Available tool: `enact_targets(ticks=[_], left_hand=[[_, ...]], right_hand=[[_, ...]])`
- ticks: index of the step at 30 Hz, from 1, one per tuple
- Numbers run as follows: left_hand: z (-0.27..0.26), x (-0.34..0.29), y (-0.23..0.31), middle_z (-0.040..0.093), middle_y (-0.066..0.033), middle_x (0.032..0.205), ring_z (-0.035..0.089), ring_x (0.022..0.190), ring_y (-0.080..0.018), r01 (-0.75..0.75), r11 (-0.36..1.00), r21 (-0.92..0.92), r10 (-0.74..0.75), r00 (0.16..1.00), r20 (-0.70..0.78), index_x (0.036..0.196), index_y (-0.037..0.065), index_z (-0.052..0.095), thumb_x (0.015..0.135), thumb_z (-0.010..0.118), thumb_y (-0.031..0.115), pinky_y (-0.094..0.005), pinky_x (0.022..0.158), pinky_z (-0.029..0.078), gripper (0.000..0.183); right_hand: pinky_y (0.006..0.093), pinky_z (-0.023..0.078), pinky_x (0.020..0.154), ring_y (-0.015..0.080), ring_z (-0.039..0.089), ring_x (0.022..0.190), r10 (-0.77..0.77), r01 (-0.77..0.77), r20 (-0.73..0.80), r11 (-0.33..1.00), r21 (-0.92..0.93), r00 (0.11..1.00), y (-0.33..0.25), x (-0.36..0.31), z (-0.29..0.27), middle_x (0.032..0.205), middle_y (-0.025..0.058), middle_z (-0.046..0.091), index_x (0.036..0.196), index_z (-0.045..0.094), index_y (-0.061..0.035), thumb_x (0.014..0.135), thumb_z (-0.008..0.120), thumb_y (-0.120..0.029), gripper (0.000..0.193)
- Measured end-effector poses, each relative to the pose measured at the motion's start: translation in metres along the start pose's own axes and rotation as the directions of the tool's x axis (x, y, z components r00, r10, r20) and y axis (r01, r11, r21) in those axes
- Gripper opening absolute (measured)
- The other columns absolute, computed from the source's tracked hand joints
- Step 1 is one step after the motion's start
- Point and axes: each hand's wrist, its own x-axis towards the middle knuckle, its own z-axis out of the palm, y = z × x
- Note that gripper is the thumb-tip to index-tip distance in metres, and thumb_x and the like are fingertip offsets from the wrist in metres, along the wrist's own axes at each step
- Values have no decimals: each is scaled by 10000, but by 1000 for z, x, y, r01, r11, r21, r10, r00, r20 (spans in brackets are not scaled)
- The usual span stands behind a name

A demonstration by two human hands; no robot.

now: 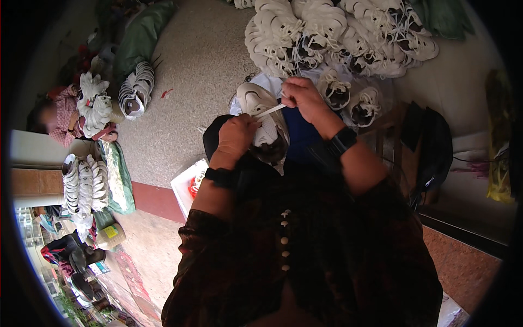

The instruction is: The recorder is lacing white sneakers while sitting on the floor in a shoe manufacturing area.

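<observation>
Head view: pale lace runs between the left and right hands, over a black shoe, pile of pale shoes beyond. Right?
No on colour: in the head view the shoe is off-white, not black. The pale lace does run between the left hand and right hand over it, with the pile of pale shoes beyond.

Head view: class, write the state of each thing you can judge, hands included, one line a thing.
Left hand: closed on the white lace
Right hand: closed on the lace, farther from the shoe
White lace: stretched straight between the hands
White shoe: toe pointing away from the person
Shoe pile: heaped close together
White box: open, something red inside
Green sack: lying down; open or shut, cannot tell
</observation>
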Motion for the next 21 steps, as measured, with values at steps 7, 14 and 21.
enact_targets(ticks=[7, 14, 21], left_hand=[[-88, -112, -250, 575, -125, 572, 523, 499, -171, 431, 901, 51, -433, 901, 42, 656, -16, 606, 691, 702, 213, -339, 496, 423, 251], [-33, -168, -306, 632, -169, 776, 617, 774, -326, 593, 744, 308, -598, 796, -89, 745, 11, 623, 666, 710, 179, -395, 668, 492, 205], [-18, -19, -71, 579, -133, 809, 582, 713, -265, -103, 972, -211, 42, 960, -276, 941, 22, 575, 620, 692, 44, -342, 647, 487, 343]], right_hand=[[277, 413, 485, 160, 500, 511, -762, -193, -232, 143, -971, 604, -152, -77, -257, 550, 37, 448, 669, 555, -41, 705, 581, -93, 68], [421, 433, 653, 372, 547, 697, 77, -299, -307, -100, -949, 949, -121, -37, -169, 668, 185, 544, 700, 553, -14, 627, 600, -177, 185], [242, 399, 508, 75, 490, 577, -41, 14, -9, 527, -850, 999, 12, 8, -21, 628, -2, 535, 725, 583, -5, 686, 660, -53, 99]])
